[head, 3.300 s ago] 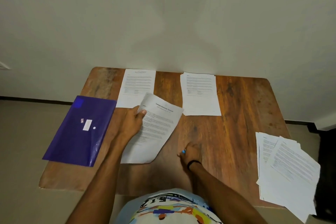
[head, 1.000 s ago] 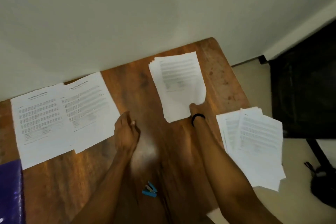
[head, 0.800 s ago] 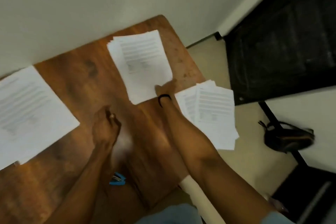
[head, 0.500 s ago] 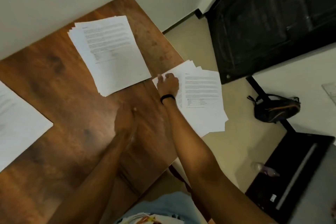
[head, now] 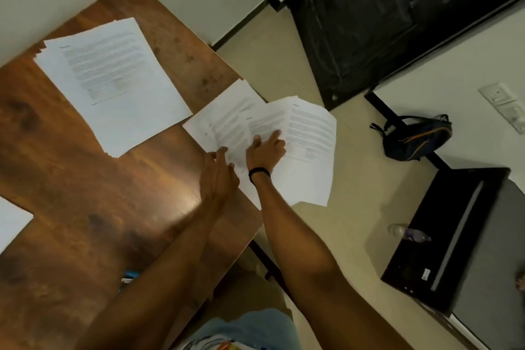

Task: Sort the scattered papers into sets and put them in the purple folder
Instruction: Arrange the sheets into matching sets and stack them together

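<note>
Both hands on the loose fan of white printed sheets (head: 309,133) at the right edge of the brown wooden table (head: 85,193); about half the fan overhangs the edge. Right hand (head: 265,150) lies flat, fingers spread, pressing the top sheets, gripping nothing. Left hand (head: 218,176) is open beside it, fingertips at the fan's near-left edge, no pinch visible. Squared white paper stack (head: 113,85) sits well apart, nearer the wall. Purple folder not in view. Judgement: sheets are light, floppy and slick on each other, so the overhang could slide off. Drag them inboard first, then pinch the tabletop-side edge and support underneath
</note>
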`<state>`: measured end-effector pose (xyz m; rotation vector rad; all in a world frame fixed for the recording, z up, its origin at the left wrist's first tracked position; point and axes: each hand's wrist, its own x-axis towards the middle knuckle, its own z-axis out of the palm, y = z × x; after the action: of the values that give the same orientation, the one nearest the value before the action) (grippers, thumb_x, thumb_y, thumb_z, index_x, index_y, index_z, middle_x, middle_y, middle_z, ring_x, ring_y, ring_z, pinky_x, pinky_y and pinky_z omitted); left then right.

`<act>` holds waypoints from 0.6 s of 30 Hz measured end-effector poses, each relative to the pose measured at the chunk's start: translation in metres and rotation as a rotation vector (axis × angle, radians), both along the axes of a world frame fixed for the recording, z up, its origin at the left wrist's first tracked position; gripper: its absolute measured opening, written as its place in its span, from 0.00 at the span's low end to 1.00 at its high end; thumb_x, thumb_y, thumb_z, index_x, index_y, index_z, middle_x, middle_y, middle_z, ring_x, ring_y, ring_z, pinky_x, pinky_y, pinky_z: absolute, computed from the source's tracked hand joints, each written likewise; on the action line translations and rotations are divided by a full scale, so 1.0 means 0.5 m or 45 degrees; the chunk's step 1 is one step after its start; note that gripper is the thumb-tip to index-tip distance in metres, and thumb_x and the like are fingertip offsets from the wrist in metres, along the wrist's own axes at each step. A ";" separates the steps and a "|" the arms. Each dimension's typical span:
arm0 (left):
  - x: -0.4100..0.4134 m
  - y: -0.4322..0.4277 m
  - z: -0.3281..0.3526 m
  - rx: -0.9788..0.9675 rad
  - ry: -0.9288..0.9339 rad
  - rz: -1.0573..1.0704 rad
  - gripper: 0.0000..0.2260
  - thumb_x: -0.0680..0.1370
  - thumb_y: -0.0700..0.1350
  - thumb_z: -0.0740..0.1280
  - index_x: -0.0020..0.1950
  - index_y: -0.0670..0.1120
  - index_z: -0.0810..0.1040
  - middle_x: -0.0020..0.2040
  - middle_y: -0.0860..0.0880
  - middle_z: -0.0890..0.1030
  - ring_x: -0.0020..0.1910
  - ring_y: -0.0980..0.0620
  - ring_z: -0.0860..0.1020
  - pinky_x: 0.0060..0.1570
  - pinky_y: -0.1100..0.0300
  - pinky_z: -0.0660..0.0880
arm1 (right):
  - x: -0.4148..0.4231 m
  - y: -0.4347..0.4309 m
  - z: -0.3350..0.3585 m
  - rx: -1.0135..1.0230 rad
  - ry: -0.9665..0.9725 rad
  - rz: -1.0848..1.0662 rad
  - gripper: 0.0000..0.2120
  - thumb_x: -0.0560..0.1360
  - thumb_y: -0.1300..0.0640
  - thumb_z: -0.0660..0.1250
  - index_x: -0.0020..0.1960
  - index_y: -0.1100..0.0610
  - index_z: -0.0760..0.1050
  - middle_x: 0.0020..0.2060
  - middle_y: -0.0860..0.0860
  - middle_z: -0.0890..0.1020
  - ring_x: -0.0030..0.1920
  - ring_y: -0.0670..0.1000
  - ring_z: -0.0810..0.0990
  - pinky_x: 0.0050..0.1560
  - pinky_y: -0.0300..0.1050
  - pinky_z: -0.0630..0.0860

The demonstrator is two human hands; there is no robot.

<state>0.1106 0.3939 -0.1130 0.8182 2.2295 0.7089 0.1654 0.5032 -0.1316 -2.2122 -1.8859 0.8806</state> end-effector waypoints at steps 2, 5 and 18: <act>0.008 0.000 0.004 0.003 0.036 0.055 0.20 0.81 0.41 0.64 0.73 0.46 0.66 0.70 0.42 0.68 0.62 0.41 0.75 0.57 0.46 0.77 | -0.009 -0.006 0.003 -0.003 0.078 -0.004 0.30 0.84 0.50 0.55 0.80 0.63 0.51 0.68 0.64 0.68 0.65 0.62 0.67 0.71 0.54 0.57; 0.000 0.002 0.007 -0.029 -0.027 0.279 0.23 0.79 0.37 0.65 0.74 0.45 0.65 0.68 0.42 0.67 0.64 0.43 0.72 0.59 0.53 0.74 | -0.023 -0.023 0.007 -0.121 0.247 0.038 0.28 0.85 0.51 0.54 0.80 0.61 0.53 0.68 0.64 0.69 0.68 0.63 0.68 0.71 0.54 0.61; -0.040 -0.067 0.003 -0.055 0.143 0.377 0.19 0.75 0.35 0.66 0.65 0.40 0.68 0.64 0.38 0.70 0.65 0.40 0.68 0.62 0.50 0.70 | 0.091 -0.039 0.012 0.068 -0.114 0.188 0.40 0.78 0.41 0.65 0.80 0.59 0.52 0.75 0.65 0.61 0.76 0.65 0.57 0.76 0.60 0.57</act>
<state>0.0907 0.3602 -0.1113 0.5220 2.4890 0.7645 0.2110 0.4837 -0.1257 -2.1387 -2.1098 0.7533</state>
